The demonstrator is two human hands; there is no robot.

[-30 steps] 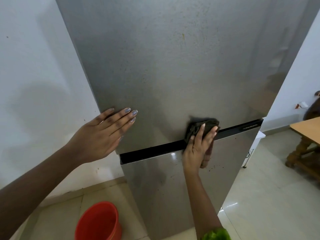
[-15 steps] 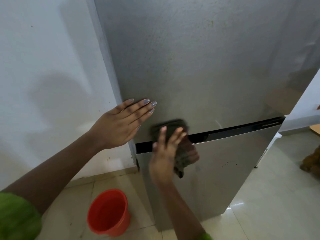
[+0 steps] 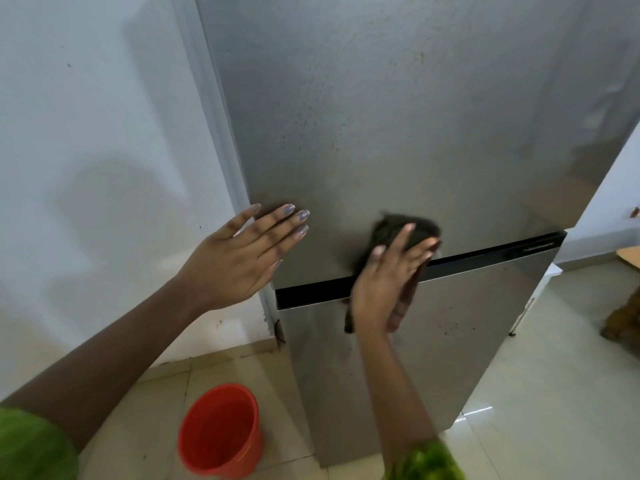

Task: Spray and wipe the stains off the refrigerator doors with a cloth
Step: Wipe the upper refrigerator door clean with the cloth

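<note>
A tall steel refrigerator fills the view; its upper door carries small brown specks and stains. A black gap separates it from the lower door, which shows a few dark spots. My left hand lies flat with straight fingers against the upper door's lower left corner. My right hand presses a dark cloth with straight fingers against the bottom edge of the upper door, across the black gap. Part of the cloth hangs below the palm. No spray bottle is in view.
A red bucket stands on the tiled floor at the fridge's lower left. A white wall is close on the left. A wooden table edge and its leg show at the far right.
My right hand swept the cloth left along the door seam, then back right and slightly up. My left hand stayed flat on the door corner. The view shifted.
</note>
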